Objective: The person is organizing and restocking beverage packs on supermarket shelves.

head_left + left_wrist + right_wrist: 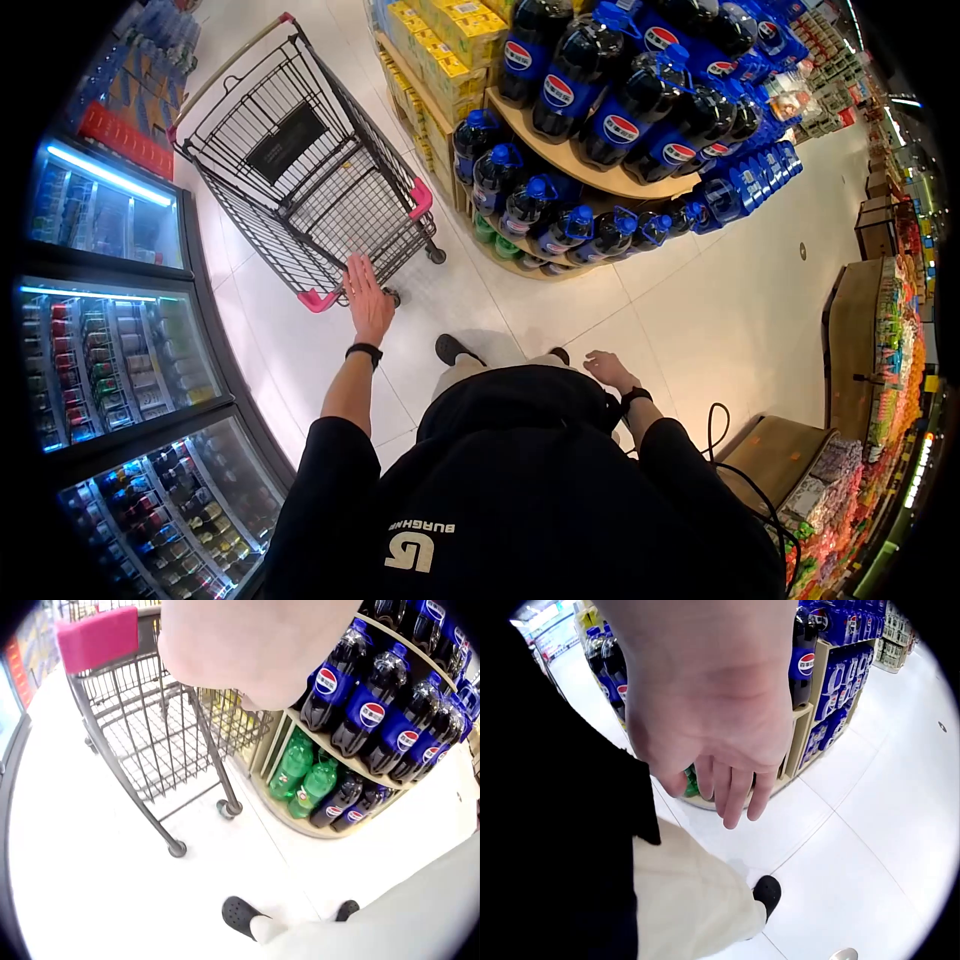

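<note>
A dark wire shopping cart (345, 150) with pink corner grips stands ahead on the left. My left hand (368, 305) reaches out at its near end, fingers extended, overlapping the handle side close to the pink corner (318, 300). From the left wrist view, the hand (247, 645) fills the top centre beside a pink grip (99, 639), and its fingertips are out of sight. Down by my right side hangs my right hand (610, 370), holding nothing. Its fingers (736, 791) dangle loosely in the right wrist view, in front of the cola display.
A rounded shelf (600, 175) of large cola bottles (620, 125) stands ahead, with green bottles (313, 784) low down. Yellow cartons (440, 45) are stacked beside it. Lit drink fridges (120, 350) line the left; a wooden counter (855, 340) is at right.
</note>
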Demonstrator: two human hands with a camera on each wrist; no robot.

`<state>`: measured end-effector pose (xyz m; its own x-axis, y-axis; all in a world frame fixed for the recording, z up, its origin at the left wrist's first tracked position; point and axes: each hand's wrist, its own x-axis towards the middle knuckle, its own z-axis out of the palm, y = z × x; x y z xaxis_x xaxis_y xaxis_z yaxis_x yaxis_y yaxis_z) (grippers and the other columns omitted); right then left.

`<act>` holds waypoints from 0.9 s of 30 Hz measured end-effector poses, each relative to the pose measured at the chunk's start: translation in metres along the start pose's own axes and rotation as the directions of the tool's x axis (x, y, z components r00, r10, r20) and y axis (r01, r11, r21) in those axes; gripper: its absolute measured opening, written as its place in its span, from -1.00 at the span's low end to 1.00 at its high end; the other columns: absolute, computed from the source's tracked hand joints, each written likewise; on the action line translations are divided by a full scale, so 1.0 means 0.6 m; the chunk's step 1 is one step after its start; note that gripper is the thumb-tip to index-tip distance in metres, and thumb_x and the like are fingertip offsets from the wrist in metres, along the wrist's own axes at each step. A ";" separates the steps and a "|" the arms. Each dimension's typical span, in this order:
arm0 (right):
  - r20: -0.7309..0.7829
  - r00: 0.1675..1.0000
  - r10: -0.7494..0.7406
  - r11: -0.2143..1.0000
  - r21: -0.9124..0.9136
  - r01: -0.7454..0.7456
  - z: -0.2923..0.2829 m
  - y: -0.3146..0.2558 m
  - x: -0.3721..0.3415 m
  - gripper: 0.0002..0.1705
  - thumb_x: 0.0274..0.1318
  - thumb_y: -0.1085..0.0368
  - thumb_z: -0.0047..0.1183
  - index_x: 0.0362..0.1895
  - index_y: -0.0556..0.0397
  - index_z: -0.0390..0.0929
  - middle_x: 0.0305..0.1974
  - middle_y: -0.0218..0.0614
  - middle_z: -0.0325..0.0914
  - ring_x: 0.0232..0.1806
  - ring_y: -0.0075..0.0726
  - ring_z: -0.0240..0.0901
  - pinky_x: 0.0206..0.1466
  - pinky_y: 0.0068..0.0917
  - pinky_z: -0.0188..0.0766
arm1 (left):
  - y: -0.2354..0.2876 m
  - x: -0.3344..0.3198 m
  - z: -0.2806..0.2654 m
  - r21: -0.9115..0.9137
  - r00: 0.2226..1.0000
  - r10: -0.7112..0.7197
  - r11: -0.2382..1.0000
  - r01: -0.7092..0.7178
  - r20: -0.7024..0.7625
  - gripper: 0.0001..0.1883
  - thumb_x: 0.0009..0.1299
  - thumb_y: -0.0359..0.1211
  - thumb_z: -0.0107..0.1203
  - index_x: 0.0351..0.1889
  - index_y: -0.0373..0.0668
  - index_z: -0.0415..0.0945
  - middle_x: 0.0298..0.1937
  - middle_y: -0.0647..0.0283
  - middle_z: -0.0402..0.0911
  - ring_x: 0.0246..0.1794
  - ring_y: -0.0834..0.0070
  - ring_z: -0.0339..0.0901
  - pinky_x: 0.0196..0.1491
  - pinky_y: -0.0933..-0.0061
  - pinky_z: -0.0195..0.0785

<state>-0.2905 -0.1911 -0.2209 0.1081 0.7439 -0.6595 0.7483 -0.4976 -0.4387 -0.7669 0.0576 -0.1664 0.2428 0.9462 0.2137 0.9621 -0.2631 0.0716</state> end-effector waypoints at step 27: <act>-0.061 0.998 -0.020 1.000 0.015 0.021 -0.115 0.360 -0.070 -0.54 0.14 0.08 0.08 0.03 0.11 0.58 -0.17 -0.01 0.67 -0.10 0.01 0.61 0.04 -0.24 0.51 | 0.382 -0.546 0.070 -0.259 0.472 -0.034 0.799 0.542 0.881 -0.52 0.33 -0.02 0.00 -0.04 -0.18 0.62 0.00 -0.08 0.62 0.09 0.00 0.54 0.15 0.07 0.38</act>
<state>-0.0883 -0.2994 -0.2460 0.1329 0.7796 -0.6120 0.7407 -0.4885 -0.4613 -0.6209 -0.3046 -0.2609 0.1907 0.6217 -0.7597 0.8687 0.2536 0.4256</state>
